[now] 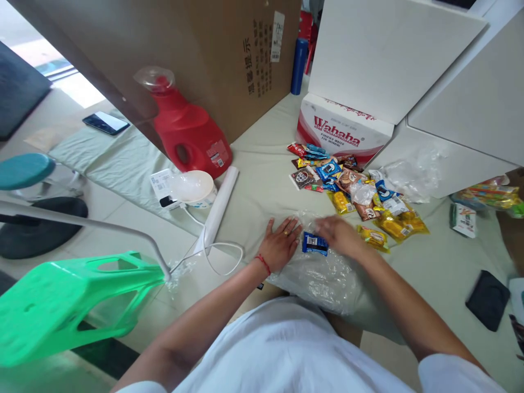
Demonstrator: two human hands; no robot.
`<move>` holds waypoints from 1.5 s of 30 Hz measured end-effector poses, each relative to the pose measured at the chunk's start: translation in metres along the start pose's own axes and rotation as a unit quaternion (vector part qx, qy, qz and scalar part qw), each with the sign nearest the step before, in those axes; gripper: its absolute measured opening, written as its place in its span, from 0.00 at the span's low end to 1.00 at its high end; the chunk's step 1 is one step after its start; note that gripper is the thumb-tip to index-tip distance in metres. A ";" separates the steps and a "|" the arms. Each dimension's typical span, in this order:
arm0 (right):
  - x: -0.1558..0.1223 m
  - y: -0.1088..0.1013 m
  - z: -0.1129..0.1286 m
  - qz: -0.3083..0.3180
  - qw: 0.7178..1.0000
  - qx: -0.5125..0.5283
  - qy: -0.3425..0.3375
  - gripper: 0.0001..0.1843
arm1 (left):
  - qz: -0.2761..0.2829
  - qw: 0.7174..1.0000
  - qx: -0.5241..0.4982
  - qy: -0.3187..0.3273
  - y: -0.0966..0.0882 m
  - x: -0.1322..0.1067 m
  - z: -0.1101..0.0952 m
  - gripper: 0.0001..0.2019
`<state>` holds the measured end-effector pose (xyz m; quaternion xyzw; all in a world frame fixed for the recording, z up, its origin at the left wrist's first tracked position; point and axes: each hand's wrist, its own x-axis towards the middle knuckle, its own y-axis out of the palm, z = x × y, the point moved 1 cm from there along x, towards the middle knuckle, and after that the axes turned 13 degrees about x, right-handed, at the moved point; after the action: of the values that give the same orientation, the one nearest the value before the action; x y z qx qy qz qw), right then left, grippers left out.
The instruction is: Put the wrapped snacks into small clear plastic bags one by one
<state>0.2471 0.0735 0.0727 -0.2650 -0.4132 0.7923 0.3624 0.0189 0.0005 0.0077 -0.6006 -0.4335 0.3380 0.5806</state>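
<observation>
Left hand (281, 243) lies palm down at the edge of the clear plastic bag (323, 281), its fingers slightly apart. Right hand (339, 234) is blurred on the other side, and I cannot tell whether its fingers are closed on anything. Between the hands, a small blue packet (315, 245) lies on the bag. Beyond them, a heap of snacks (328, 170) sits on the worktop (264, 180) near a white and red box (341, 130)
</observation>
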 end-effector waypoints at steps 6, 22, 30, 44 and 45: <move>0.135 -0.082 -0.055 -0.106 0.975 -0.195 -0.033 0.30 | 0.004 1.000 0.012 -0.004 0.003 0.000 0.001 0.25; -0.005 -0.014 0.007 -0.122 0.988 -0.067 -0.064 0.14 | -0.003 1.000 0.003 0.002 0.000 0.000 0.000 0.24; -0.050 0.041 0.026 -0.045 0.998 -0.029 -0.027 0.29 | -0.002 1.000 0.008 -0.001 0.004 0.000 0.000 0.25; -0.053 0.047 0.030 -0.024 0.992 -0.041 0.118 0.29 | 0.016 1.000 0.019 -0.013 0.005 0.000 -0.002 0.26; -0.055 0.048 0.028 -0.036 0.992 -0.023 0.122 0.30 | 0.022 1.000 0.015 -0.012 0.005 0.001 -0.001 0.26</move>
<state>0.2429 -0.0021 0.0528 -0.3532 -0.3930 0.7308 0.4321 0.0213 0.0016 0.0027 -0.5975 -0.4217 0.3643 0.5765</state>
